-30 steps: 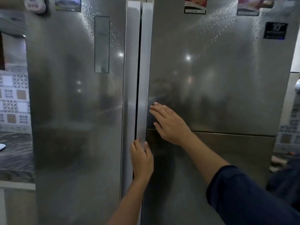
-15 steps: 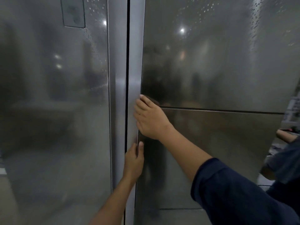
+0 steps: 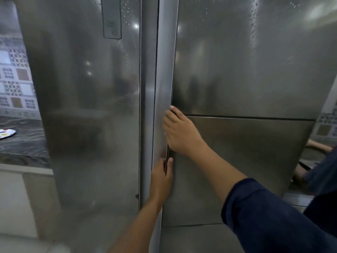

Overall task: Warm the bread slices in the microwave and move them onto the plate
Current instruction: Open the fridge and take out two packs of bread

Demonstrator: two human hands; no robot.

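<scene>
Facing a tall fridge of brushed steel, you have both hands on the handle of the right door. The handle is a long, rounded strip of smooth metal running up that door's inner edge.

Your right hand is the higher one, level with the thin horizontal seam that splits the door into two flat panels. Its fingers curl over the strip into the dark groove behind it, clamped on the handle with their tips hidden. Your left hand sits just below. Its thumb lies on the door side and the fingers on the other, pinching the handle's edge between them. A navy cloth sleeve covers your right upper arm; the left forearm is bare.

The left door has a dull, hazy sheen with fine dotted speckling, and a pale rectangular panel is set near its top.

The plate, white and round with coloured blotches, lies flat on a dark, wavy-veined stone tabletop at the far left. It is well apart from your hands and cut by the frame edge. Small square patterned tiles cover the wall behind it.
</scene>
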